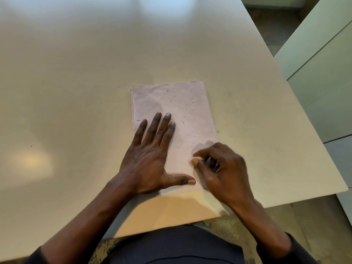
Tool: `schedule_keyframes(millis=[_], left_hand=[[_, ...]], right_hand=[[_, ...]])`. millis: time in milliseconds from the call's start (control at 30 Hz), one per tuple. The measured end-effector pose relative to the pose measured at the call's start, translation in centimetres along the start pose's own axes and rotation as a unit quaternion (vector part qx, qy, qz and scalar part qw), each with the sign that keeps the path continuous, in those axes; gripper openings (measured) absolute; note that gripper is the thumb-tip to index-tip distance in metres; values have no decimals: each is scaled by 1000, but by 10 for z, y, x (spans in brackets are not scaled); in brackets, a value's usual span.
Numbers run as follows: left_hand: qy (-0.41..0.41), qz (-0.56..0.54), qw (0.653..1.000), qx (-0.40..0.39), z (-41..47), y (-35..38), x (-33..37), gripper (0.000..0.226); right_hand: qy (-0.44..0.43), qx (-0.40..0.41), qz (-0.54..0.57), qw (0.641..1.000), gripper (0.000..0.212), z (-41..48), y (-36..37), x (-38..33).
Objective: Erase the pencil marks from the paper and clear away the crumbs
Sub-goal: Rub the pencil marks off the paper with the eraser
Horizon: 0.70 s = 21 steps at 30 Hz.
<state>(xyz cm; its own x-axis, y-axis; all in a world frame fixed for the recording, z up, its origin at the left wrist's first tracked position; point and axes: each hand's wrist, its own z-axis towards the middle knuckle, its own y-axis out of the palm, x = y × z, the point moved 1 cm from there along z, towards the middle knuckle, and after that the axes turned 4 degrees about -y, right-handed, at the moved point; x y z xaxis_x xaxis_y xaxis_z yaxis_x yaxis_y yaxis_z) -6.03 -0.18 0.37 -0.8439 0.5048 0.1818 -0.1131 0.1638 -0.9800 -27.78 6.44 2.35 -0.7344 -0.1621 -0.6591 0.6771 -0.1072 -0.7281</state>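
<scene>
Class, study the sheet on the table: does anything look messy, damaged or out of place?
Yes. Dark crumbs lie scattered over the upper right of the paper, not yet cleared. The sheet looks wrinkled and has a small hole near its left edge. The left hand presses it flat; the right hand pinches a white eraser.

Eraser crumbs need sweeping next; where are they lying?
In the head view, the crumbs lie scattered over the paper's far right part, beyond the left hand's fingertips.
</scene>
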Motion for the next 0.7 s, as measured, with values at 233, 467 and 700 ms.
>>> schedule_keyframes(millis=[233, 467, 700], left_hand=[[-1, -1, 1000, -9, 1, -2, 0, 146], [-7, -1, 1000, -11, 1, -2, 2, 149], [-3, -3, 1000, -5, 1, -1, 1, 148]], right_hand=[[-7, 10, -5, 1000, 11, 3, 16, -15], [41, 75, 6, 996, 9, 41, 16, -3], [23, 27, 17, 999, 8, 48, 22, -6]])
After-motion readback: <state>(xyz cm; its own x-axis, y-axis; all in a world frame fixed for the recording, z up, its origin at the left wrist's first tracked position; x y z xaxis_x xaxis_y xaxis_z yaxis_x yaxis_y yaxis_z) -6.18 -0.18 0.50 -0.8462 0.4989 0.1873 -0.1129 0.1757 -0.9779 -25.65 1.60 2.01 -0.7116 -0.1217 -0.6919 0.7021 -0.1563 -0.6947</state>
